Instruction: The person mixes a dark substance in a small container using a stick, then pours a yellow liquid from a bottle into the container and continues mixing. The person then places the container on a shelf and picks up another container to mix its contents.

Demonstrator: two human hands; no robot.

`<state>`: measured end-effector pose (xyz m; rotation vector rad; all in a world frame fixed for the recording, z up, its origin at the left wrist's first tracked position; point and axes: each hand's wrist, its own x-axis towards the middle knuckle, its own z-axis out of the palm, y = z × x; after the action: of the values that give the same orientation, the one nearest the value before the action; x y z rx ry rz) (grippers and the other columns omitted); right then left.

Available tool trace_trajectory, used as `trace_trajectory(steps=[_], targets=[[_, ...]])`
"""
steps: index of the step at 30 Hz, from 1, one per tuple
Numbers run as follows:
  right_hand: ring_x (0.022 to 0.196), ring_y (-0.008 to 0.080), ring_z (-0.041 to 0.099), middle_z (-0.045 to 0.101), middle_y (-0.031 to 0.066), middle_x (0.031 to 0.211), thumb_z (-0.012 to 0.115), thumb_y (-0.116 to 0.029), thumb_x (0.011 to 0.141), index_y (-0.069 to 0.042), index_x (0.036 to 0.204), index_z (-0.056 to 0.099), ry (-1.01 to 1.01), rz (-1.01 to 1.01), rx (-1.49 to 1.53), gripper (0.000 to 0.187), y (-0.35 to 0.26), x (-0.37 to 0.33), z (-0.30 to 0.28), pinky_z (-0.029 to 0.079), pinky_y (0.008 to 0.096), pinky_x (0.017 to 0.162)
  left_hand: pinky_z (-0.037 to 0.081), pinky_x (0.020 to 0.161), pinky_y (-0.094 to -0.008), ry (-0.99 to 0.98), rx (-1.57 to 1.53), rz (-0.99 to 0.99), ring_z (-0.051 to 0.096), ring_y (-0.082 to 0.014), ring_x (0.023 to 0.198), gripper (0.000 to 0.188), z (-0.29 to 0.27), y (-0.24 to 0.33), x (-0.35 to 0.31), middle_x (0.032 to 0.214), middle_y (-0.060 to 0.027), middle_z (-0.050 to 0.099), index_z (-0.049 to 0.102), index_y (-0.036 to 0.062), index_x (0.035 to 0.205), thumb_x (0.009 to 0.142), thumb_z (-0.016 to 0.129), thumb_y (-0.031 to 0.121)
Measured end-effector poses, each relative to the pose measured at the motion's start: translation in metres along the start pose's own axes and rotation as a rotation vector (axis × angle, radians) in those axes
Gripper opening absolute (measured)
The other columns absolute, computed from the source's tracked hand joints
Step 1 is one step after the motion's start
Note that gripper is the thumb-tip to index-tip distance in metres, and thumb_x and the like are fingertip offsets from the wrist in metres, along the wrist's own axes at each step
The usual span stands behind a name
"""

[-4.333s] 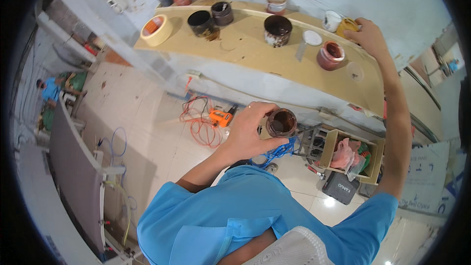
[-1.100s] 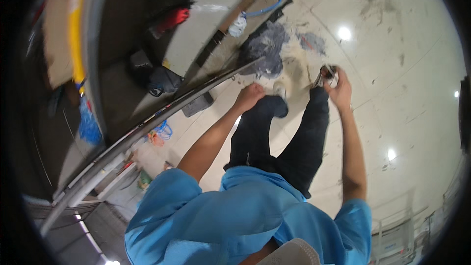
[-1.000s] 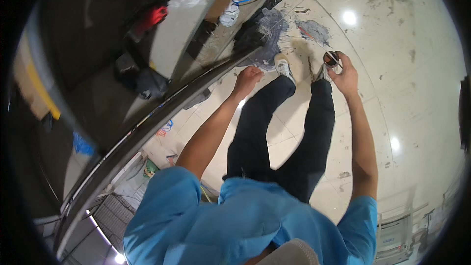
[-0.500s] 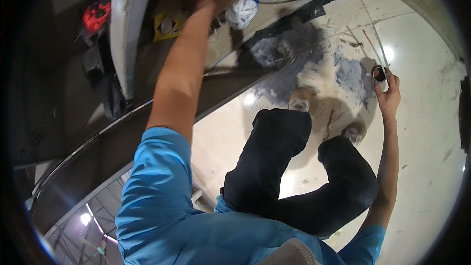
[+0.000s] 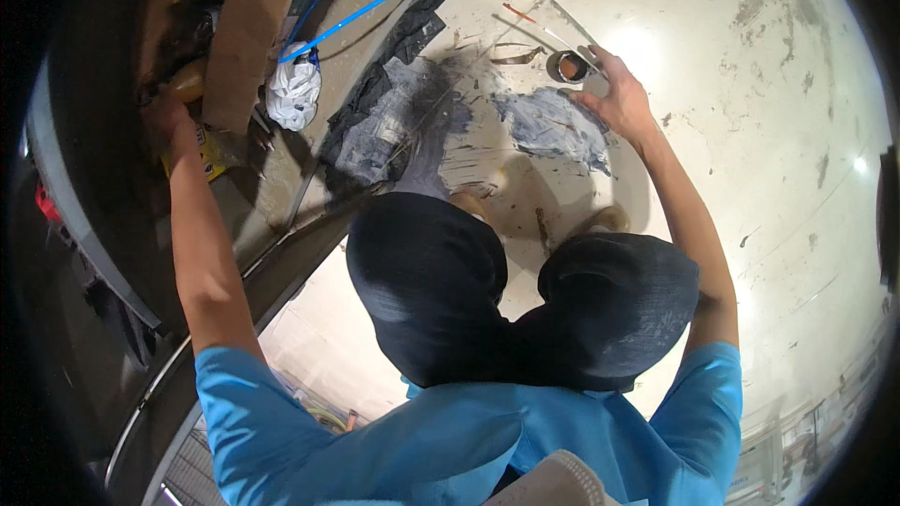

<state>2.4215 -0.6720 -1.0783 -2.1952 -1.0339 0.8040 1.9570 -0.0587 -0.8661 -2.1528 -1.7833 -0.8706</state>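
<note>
Deep in the dark recess at the left, my left hand (image 5: 167, 119) is beside a tan rounded object (image 5: 188, 81) and a brown cardboard piece (image 5: 246, 42). Shadow hides its fingers, so its grip does not show. At the upper right, my right hand (image 5: 614, 98) has thumb and fingers spread beside a small round dark-rimmed container (image 5: 568, 66). Reddish-brown material shows inside this container. A thin white stick with a red end (image 5: 548, 30) lies on the floor next to it, reaching toward my fingers.
Grey smears (image 5: 553, 126) mark the pale floor (image 5: 787, 159). Crumpled white material (image 5: 293, 92), a blue hose (image 5: 366, 7) and a yellow packet (image 5: 211, 155) are near the cardboard. A dark curved edge (image 5: 267, 262) runs beside my left arm. My knees are bent.
The view has turned and shifted. My right thumb and fingers, earlier around the container, are now spread beside it. My left hand remains in the dark recess by the cardboard.
</note>
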Motion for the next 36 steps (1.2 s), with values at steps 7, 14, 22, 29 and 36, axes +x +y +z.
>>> trace_trajectory(steps=[7,14,22,29,36], targets=[[0.080,0.0213,0.070,0.077,0.0142,0.120,0.087,-0.041,0.090,-0.002,0.144,0.063,0.305,0.095,0.217,0.072,0.002,-0.013,-0.049,0.057,0.0371,0.076,0.062,0.088,-0.0512,0.373,-0.349,-0.274,0.078,-0.0361,0.100,0.048,-0.096,0.098,-0.007,0.117,-0.0250,0.078,0.073,-0.0122,0.117,0.094,0.082,0.028],[0.067,0.0111,0.060,0.078,0.0070,0.105,0.078,-0.037,0.100,-0.003,0.131,0.073,0.565,-0.123,0.447,0.046,-0.058,0.000,-0.071,0.050,0.0291,0.064,0.060,0.076,-0.0380,0.485,-0.807,0.085,0.069,-0.0225,0.081,0.037,-0.147,0.210,-0.125,0.094,-0.0169,0.074,0.069,-0.0133,0.101,0.093,0.089,0.017],[0.085,0.0329,0.078,0.081,0.0174,0.100,0.068,-0.039,0.107,-0.002,0.122,0.075,0.170,-0.439,0.250,0.040,-0.151,-0.028,-0.078,0.061,0.0457,0.079,0.051,0.080,-0.0315,-0.278,-0.821,0.148,0.060,-0.0147,0.093,0.026,-0.126,0.258,-0.287,0.104,-0.0037,0.066,0.070,0.0017,0.109,0.099,0.085,0.021],[0.077,0.0417,0.076,0.075,0.0199,0.082,0.076,-0.050,0.098,-0.004,0.102,0.071,-0.015,-0.476,-0.049,0.046,-0.206,-0.016,-0.031,0.059,0.0520,0.070,0.056,0.082,-0.0397,-0.583,-0.953,0.434,0.069,-0.0280,0.087,0.033,-0.070,0.288,-0.366,0.099,-0.0144,0.070,0.071,0.0018,0.119,0.088,0.081,0.007],[0.094,0.0401,0.079,0.080,0.0201,0.090,0.063,-0.055,0.099,-0.005,0.101,0.081,-0.109,-0.336,-0.442,0.053,-0.227,0.013,-0.048,0.063,0.0513,0.084,0.053,0.104,-0.0438,-0.833,-1.737,-0.029,0.062,-0.0254,0.126,0.060,-0.020,0.287,-0.405,0.137,-0.0130,0.062,0.061,0.0047,0.129,0.078,0.092,0.009]])
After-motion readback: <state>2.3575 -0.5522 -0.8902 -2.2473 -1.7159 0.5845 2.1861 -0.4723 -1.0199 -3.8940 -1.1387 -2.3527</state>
